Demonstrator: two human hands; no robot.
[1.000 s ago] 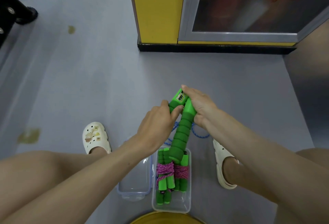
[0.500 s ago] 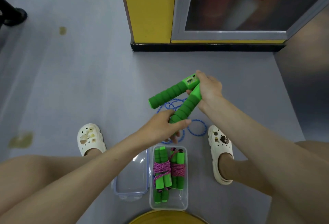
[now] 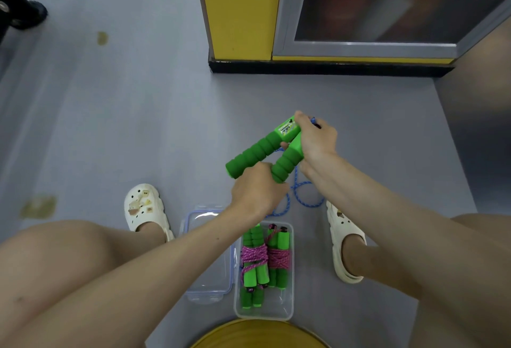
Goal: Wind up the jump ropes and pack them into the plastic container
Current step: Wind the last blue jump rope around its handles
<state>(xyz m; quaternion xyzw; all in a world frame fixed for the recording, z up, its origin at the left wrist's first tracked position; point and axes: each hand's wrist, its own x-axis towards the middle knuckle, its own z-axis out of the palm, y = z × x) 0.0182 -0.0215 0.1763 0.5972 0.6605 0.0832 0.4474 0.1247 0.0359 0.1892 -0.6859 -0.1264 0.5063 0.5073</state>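
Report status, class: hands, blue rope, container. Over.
Right hand grips both green handles at top; left hand holds their lower ends. Blue rope loose on floor, not wound. Container open, two wound pink ropes inside; lid beside it.

Wound ropes (image 3: 264, 260) in container (image 3: 289, 303); lid (image 3: 206, 289) apparently touching, left.
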